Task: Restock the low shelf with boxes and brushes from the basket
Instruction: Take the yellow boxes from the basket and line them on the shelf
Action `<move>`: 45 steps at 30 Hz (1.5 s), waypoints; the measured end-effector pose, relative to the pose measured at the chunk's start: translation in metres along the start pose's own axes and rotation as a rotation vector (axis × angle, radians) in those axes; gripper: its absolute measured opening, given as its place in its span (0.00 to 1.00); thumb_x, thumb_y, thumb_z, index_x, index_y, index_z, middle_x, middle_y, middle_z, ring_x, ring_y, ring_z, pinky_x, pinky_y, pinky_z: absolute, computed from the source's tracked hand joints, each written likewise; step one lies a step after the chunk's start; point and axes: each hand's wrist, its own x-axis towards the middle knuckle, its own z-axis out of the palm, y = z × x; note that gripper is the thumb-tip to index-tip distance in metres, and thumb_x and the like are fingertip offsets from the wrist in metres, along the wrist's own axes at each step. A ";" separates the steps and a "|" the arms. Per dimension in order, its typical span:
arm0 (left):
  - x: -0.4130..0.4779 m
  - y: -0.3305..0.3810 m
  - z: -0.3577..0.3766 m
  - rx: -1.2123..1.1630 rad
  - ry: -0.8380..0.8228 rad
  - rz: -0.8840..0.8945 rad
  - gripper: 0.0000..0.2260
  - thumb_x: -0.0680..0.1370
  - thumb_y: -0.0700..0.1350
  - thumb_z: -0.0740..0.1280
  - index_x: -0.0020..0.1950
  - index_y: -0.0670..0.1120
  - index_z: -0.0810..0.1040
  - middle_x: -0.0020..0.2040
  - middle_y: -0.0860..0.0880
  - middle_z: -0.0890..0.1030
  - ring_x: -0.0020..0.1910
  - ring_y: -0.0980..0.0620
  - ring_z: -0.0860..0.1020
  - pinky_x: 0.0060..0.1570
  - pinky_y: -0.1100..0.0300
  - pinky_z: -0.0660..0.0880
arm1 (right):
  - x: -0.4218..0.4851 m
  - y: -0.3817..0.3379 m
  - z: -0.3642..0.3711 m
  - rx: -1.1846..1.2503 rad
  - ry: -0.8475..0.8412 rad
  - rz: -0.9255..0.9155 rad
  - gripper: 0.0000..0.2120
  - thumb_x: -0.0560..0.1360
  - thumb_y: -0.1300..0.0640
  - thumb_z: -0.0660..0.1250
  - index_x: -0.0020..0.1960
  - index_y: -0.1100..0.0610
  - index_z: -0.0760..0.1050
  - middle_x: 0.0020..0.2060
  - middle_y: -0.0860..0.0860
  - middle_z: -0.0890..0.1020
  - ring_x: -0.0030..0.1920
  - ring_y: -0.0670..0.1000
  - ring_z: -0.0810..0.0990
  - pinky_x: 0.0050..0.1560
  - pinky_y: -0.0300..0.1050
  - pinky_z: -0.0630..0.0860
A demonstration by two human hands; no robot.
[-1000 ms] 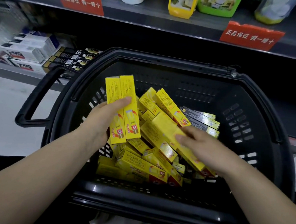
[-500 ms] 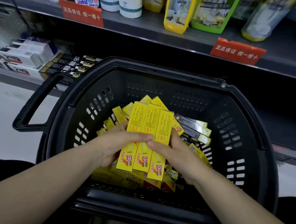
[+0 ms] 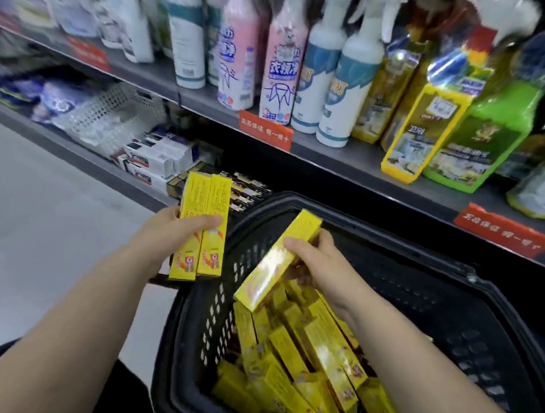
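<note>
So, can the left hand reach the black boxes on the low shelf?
Probably yes: the left hand is just before the black boxes with nothing between, though it grips two yellow boxes.

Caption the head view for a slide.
Left hand holds two yellow boxes near the low shelf; right hand holds a third box over the basket.

Yellow boxes with red marks, black perforated basket, red shelf tags.

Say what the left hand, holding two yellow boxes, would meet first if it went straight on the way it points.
Probably the black boxes on the low shelf: the left hand and its two yellow boxes point at them, though depth is unclear.
</note>
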 end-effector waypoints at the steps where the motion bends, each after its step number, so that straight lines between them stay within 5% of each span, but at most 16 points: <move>1: 0.002 -0.002 -0.004 -0.013 0.002 -0.035 0.12 0.71 0.50 0.73 0.50 0.47 0.79 0.37 0.46 0.85 0.36 0.46 0.84 0.39 0.51 0.80 | 0.007 -0.002 0.004 0.010 -0.005 -0.005 0.25 0.72 0.46 0.68 0.62 0.49 0.60 0.42 0.51 0.82 0.35 0.49 0.82 0.32 0.40 0.72; 3: 0.004 -0.002 -0.010 -0.041 -0.019 -0.098 0.10 0.72 0.49 0.72 0.48 0.45 0.78 0.34 0.46 0.85 0.31 0.48 0.83 0.30 0.56 0.79 | 0.015 -0.005 0.009 0.014 -0.010 -0.016 0.24 0.72 0.46 0.67 0.62 0.41 0.59 0.38 0.51 0.83 0.32 0.50 0.82 0.31 0.41 0.74; 6: 0.005 0.000 -0.014 -0.041 -0.030 -0.135 0.12 0.72 0.49 0.72 0.50 0.43 0.78 0.35 0.45 0.85 0.31 0.47 0.83 0.29 0.57 0.78 | 0.019 0.000 0.007 0.034 0.006 -0.042 0.14 0.70 0.44 0.69 0.51 0.44 0.68 0.42 0.51 0.83 0.33 0.50 0.82 0.34 0.41 0.76; 13: 0.001 0.001 0.001 0.037 -0.141 -0.139 0.12 0.71 0.49 0.73 0.49 0.45 0.79 0.37 0.44 0.85 0.35 0.46 0.84 0.38 0.53 0.79 | 0.009 0.010 -0.030 0.108 0.238 -0.006 0.26 0.56 0.44 0.78 0.48 0.50 0.72 0.42 0.51 0.81 0.42 0.51 0.80 0.46 0.50 0.77; 20: -0.009 0.004 0.049 0.041 -0.273 -0.181 0.10 0.72 0.47 0.72 0.49 0.43 0.79 0.36 0.44 0.85 0.33 0.45 0.84 0.34 0.55 0.79 | -0.012 0.000 -0.093 0.121 0.394 -0.024 0.17 0.65 0.39 0.72 0.44 0.49 0.75 0.36 0.46 0.84 0.39 0.47 0.82 0.33 0.40 0.73; 26: -0.027 -0.004 0.099 -0.113 -0.350 -0.242 0.06 0.74 0.45 0.70 0.46 0.43 0.78 0.30 0.45 0.83 0.26 0.48 0.82 0.23 0.60 0.76 | -0.015 -0.011 -0.110 -0.035 0.369 -0.137 0.15 0.69 0.41 0.70 0.46 0.52 0.78 0.38 0.48 0.83 0.37 0.45 0.83 0.33 0.36 0.78; 31: -0.029 -0.016 0.128 -0.273 -0.320 -0.262 0.09 0.73 0.46 0.71 0.50 0.43 0.79 0.36 0.44 0.85 0.33 0.45 0.84 0.31 0.54 0.79 | 0.002 0.002 -0.102 -0.088 0.332 -0.199 0.05 0.71 0.50 0.72 0.45 0.48 0.78 0.40 0.46 0.82 0.42 0.45 0.82 0.38 0.35 0.79; 35: -0.031 -0.016 0.147 -0.377 -0.347 -0.316 0.08 0.73 0.44 0.70 0.49 0.43 0.79 0.34 0.44 0.84 0.29 0.45 0.83 0.25 0.56 0.77 | 0.022 0.012 -0.093 -0.148 0.303 -0.174 0.07 0.69 0.53 0.74 0.45 0.48 0.78 0.40 0.46 0.82 0.42 0.46 0.80 0.47 0.44 0.78; 37: -0.028 -0.012 0.149 -0.451 -0.363 -0.357 0.07 0.73 0.44 0.70 0.49 0.43 0.79 0.34 0.44 0.84 0.30 0.46 0.83 0.26 0.56 0.78 | 0.035 0.011 -0.087 -0.185 0.275 -0.157 0.06 0.67 0.54 0.76 0.41 0.51 0.79 0.38 0.47 0.82 0.38 0.45 0.79 0.44 0.41 0.75; 41: 0.004 -0.003 0.125 -0.515 -0.203 -0.331 0.14 0.74 0.42 0.69 0.59 0.41 0.76 0.46 0.40 0.83 0.39 0.42 0.82 0.42 0.48 0.80 | 0.073 0.003 -0.072 -0.282 0.235 -0.038 0.11 0.67 0.53 0.76 0.33 0.55 0.75 0.29 0.48 0.79 0.30 0.42 0.77 0.31 0.31 0.73; 45: 0.046 -0.011 0.073 -0.521 0.080 -0.332 0.19 0.73 0.40 0.69 0.64 0.40 0.72 0.51 0.38 0.81 0.42 0.40 0.81 0.30 0.50 0.78 | 0.122 -0.002 -0.055 -0.553 0.139 0.063 0.14 0.68 0.51 0.75 0.44 0.61 0.79 0.40 0.55 0.82 0.42 0.52 0.80 0.49 0.46 0.78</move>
